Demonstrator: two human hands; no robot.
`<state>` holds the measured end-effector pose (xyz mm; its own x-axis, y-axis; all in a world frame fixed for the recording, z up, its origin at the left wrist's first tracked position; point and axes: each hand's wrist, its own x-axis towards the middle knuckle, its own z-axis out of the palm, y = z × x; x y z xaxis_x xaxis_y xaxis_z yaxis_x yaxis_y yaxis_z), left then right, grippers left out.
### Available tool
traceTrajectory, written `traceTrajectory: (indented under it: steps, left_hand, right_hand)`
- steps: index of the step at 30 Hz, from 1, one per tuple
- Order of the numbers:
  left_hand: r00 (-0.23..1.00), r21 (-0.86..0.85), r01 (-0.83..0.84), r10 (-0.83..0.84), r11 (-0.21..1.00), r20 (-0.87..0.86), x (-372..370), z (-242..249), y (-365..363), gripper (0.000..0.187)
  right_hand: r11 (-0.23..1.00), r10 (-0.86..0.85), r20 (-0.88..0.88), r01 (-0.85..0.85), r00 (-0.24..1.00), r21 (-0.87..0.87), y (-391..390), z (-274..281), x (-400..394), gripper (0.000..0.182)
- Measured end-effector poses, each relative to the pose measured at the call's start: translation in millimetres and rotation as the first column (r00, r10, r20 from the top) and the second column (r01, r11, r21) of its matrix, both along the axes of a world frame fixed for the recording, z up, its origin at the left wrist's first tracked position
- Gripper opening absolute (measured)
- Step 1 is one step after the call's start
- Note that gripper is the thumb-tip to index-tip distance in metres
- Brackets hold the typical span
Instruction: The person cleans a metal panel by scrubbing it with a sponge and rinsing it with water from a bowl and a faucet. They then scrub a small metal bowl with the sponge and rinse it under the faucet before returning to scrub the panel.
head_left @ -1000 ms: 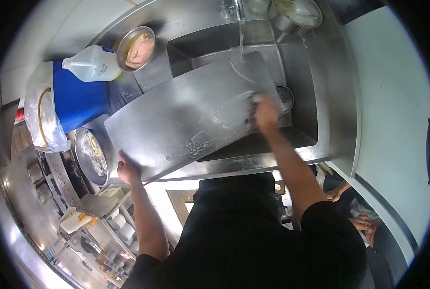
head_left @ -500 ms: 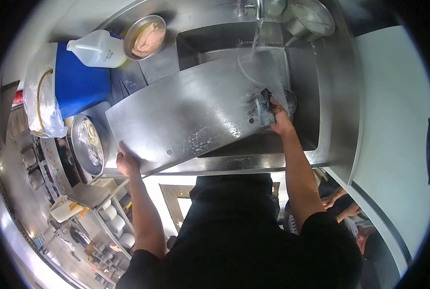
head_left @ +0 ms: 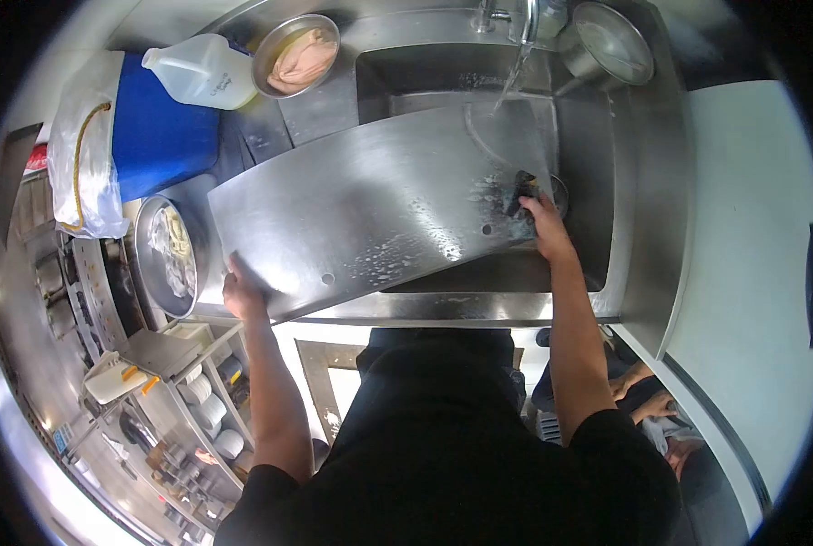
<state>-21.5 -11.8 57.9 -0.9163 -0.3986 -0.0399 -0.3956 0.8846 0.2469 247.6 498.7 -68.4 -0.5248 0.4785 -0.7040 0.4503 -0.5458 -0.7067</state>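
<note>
A large flat metal panel (head_left: pixel 361 200) lies tilted across the sink (head_left: pixel 598 182), with wet, foamy patches near its lower edge and two round holes. My left hand (head_left: pixel 243 293) grips its lower left corner. At the panel's right end, my right hand (head_left: pixel 548 223) holds a dark scrubbing cloth (head_left: pixel 522 193) against the surface. Water runs from the faucet (head_left: pixel 530 23) onto the panel's upper right part.
Behind the panel stand a bowl with a pink cloth (head_left: pixel 304 59), a plastic jug (head_left: pixel 202 73) and a pot (head_left: pixel 607 45). At left are a blue container (head_left: pixel 161 132) and a metal pan (head_left: pixel 165 259). Another person's hands (head_left: pixel 652 405) show at lower right.
My right hand and the dark cloth have shifted slightly up and right on the panel. The whole view has moved a little; my left hand keeps its grip.
</note>
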Motion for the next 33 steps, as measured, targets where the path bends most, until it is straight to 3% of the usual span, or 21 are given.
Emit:
traceTrajectory:
  steps: [1, 3, 4, 7, 11, 16, 18, 19, 21, 24, 26, 29, 30, 32, 33]
  left_hand:
    - [1.000, 0.010, 0.002, -0.002, 1.000, 0.001, 1, 1, 1, 0.080]
    - [1.000, 0.004, -0.008, 0.008, 1.000, 0.017, 0, 2, 1, 0.082]
    - [0.999, -0.012, -0.020, 0.020, 1.000, 0.031, -1, 1, 2, 0.084]
    - [0.999, -0.028, -0.029, 0.030, 0.999, 0.041, 0, 4, 6, 0.086]
    - [0.999, -0.035, -0.020, 0.021, 0.999, 0.034, 1, 6, 8, 0.087]
    - [0.999, -0.031, -0.014, 0.015, 0.999, 0.033, 2, 11, 10, 0.083]
    - [0.999, -0.020, -0.019, 0.020, 1.000, 0.025, 1, 11, 9, 0.080]
    - [0.999, -0.023, -0.023, 0.023, 0.999, 0.023, 0, 13, 10, 0.080]
    - [1.000, -0.031, -0.020, 0.020, 0.999, 0.021, -1, 13, 10, 0.080]
    - [1.000, -0.026, -0.004, 0.005, 1.000, 0.011, -2, 11, 9, 0.080]
    - [1.000, 0.004, -0.013, 0.013, 1.000, -0.013, -1, 13, 14, 0.080]
    - [1.000, 0.005, 0.006, -0.006, 1.000, 0.018, -2, 14, 12, 0.080]
    - [1.000, 0.003, 0.014, -0.014, 1.000, 0.009, -3, 14, 15, 0.080]
    - [1.000, -0.015, 0.025, -0.025, 1.000, -0.005, -2, 18, 16, 0.081]
    - [1.000, -0.036, 0.016, -0.016, 0.999, 0.001, -4, 18, 14, 0.081]
  right_hand:
    - [0.975, 0.029, 0.106, -0.051, 0.994, 0.216, 7, -7, 4, 0.070]
    - [0.784, 0.010, 0.321, -0.207, 0.947, 0.585, 19, -18, 12, 0.062]
    - [0.583, -0.108, 0.594, -0.433, 0.797, 0.687, 15, 11, -1, 0.048]
    - [0.218, -0.210, 0.637, -0.600, 0.741, 0.770, 16, 8, -5, 0.039]
    - [0.172, -0.103, 0.586, -0.566, 0.804, 0.806, -10, -24, -29, 0.040]
    - [0.135, 0.096, 0.604, -0.612, 0.791, 0.780, -105, -12, -61, 0.036]
    - [0.089, 0.170, 0.514, -0.533, 0.841, 0.842, -141, 3, -71, 0.035]
    - [0.118, 0.304, 0.500, -0.553, 0.811, 0.825, -151, 19, -75, 0.031]
    - [0.078, 0.395, 0.441, -0.508, 0.806, 0.858, -152, 12, -72, 0.031]
    - [-0.133, 0.210, 0.589, -0.574, 0.780, 0.808, -94, -50, -44, 0.029]
    - [0.093, 0.025, 0.575, -0.575, 0.817, 0.813, -35, -57, -26, 0.028]
    - [0.262, -0.042, 0.651, -0.621, 0.757, 0.739, -28, -45, -31, 0.030]
    - [0.097, -0.030, 0.495, -0.490, 0.868, 0.866, -47, -76, -31, 0.029]
    - [0.152, 0.109, 0.560, -0.570, 0.822, 0.807, -114, -26, -62, 0.026]
    - [0.197, 0.189, 0.499, -0.531, 0.846, 0.824, -148, -16, -78, 0.026]
